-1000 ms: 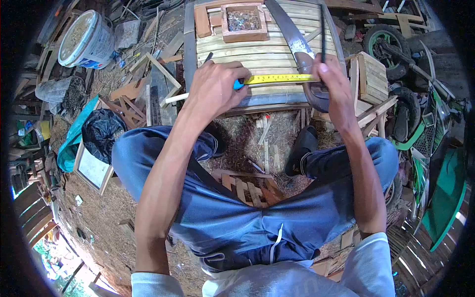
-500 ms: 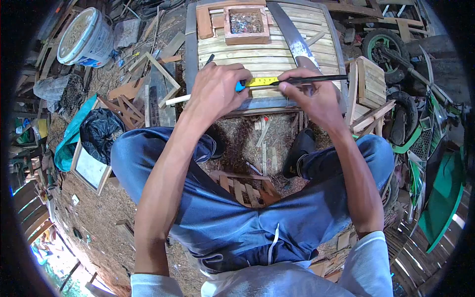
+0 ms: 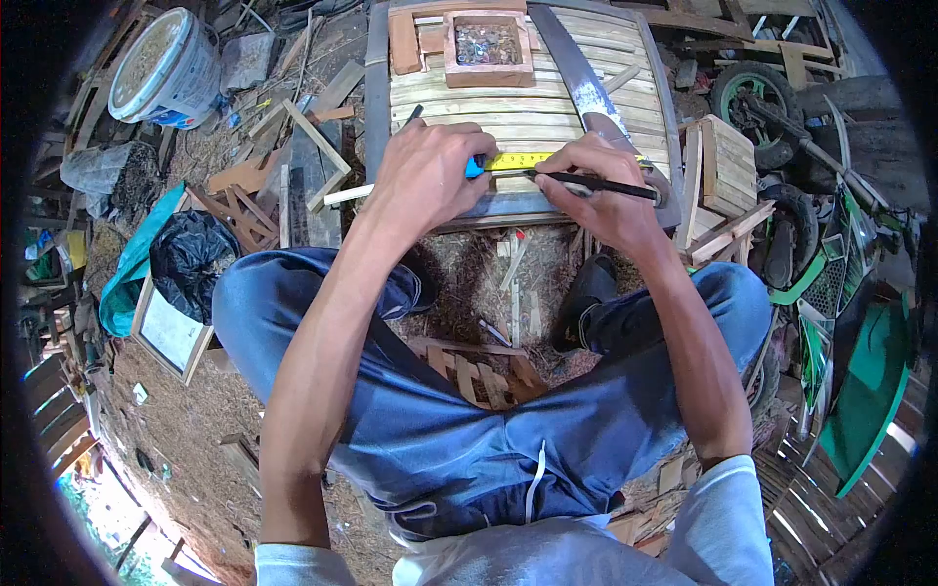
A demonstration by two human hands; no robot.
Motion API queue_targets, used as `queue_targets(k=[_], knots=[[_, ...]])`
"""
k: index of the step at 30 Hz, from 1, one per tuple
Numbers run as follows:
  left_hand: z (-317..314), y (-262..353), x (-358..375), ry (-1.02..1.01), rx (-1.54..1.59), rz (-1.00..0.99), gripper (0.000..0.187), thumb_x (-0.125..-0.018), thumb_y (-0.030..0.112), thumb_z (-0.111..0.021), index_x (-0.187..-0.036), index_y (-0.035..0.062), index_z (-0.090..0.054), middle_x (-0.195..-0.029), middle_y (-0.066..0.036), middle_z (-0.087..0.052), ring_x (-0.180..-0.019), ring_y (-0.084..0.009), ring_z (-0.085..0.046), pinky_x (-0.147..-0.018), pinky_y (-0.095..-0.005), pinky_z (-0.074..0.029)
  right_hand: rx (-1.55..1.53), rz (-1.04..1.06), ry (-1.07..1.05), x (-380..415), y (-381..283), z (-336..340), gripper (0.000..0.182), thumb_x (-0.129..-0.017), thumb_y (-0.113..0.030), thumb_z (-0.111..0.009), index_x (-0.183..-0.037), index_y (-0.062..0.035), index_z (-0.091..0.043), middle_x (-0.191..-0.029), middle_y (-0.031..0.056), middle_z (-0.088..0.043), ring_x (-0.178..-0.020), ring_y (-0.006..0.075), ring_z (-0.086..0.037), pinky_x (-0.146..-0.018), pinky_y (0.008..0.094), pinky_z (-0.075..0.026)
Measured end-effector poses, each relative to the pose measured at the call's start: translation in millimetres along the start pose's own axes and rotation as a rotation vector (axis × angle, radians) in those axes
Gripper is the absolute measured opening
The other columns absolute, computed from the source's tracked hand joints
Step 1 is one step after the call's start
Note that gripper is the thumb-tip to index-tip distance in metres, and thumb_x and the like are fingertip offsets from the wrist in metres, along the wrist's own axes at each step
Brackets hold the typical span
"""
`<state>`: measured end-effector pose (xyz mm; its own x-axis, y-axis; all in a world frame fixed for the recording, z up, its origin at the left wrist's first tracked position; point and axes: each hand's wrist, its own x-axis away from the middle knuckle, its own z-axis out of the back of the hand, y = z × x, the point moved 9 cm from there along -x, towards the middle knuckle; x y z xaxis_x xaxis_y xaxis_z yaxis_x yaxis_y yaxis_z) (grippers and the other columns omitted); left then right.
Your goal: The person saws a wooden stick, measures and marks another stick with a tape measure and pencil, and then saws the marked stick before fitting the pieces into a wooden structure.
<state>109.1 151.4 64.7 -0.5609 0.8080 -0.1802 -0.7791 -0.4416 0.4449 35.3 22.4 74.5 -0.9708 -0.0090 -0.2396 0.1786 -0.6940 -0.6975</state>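
My left hand (image 3: 430, 171) is closed around the blue tape measure (image 3: 475, 167), with its case mostly hidden by my fingers. The yellow tape blade (image 3: 516, 159) runs out to the right, passing behind my right hand (image 3: 601, 190). In that hand a slim black pencil or pen (image 3: 618, 187) is gripped, its tip pointing left just below the blade. A thin pale wooden stick (image 3: 350, 195) sticks out to the left from under my left hand. Both hands are over the front edge of a slatted wooden work surface (image 3: 459, 107).
A handsaw (image 3: 578, 83) and a small wooden box of metal bits (image 3: 488, 51) lie on the slats. Left stand a white bucket (image 3: 161, 73) and a black plastic bag (image 3: 195, 264). A wooden crate (image 3: 728, 166) and a green-rimmed wheel (image 3: 752, 107) are at right.
My right hand has shifted slightly left, and the pencil or pen has swung so its back end is lower. More of the blade shows beyond that hand. My left hand stays about where it was.
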Motion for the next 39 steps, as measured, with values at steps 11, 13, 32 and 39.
queue_targets(k=[11,13,32,39], knots=[[-3.9,-9.3,-8.5,-0.036,-0.062,0.186,0.025,-0.075,0.028,-0.075,-0.090,0.0084,-0.075,-0.081,-0.014,-0.071,-0.079,-0.0319,-0.068,-0.079,-0.0397,-0.049,0.006,0.027,0.009,-3.1,-5.7,0.0,0.012,-0.076,-0.007,-0.075,-0.085,-0.0031,-0.067,-0.080,0.0108,-0.068,-0.079,0.0283,-0.061,-0.073,0.0393,-0.048],[-6.9,-12.6,-11.2,-0.056,-0.043,0.199,0.026,-0.074,0.029,-0.075,-0.090,0.0084,-0.076,-0.080,-0.015,-0.071,-0.079,-0.0331,-0.068,-0.079,-0.0411,-0.050,0.012,0.032,0.023,-2.9,-5.5,-0.1,0.012,-0.076,-0.006,-0.075,-0.085,-0.0030,-0.067,-0.080,0.0108,-0.068,-0.079,0.0282,-0.061,-0.073,0.0395,-0.048],[-6.5,-15.7,-12.9,-0.070,-0.004,0.269,0.028,-0.071,0.028,-0.076,-0.090,0.0081,-0.076,-0.076,-0.019,-0.070,-0.077,-0.0366,-0.068,-0.080,-0.0432,-0.052,0.075,-0.020,-0.022,-3.5,-2.2,-1.9,0.011,-0.079,-0.014,-0.074,-0.085,-0.0065,-0.068,-0.079,0.0086,-0.066,-0.081,0.0284,-0.059,-0.077,0.0403,-0.045],[-6.5,-14.8,-13.2,-0.072,-0.013,0.263,0.028,-0.071,0.028,-0.077,-0.090,0.0081,-0.076,-0.079,-0.017,-0.071,-0.078,-0.0362,-0.069,-0.079,-0.0430,-0.053,0.054,-0.050,-0.034,-5.7,-2.2,-2.2,0.010,-0.078,-0.012,-0.073,-0.085,-0.0069,-0.069,-0.080,0.0080,-0.067,-0.083,0.0283,-0.060,-0.078,0.0408,-0.046]])
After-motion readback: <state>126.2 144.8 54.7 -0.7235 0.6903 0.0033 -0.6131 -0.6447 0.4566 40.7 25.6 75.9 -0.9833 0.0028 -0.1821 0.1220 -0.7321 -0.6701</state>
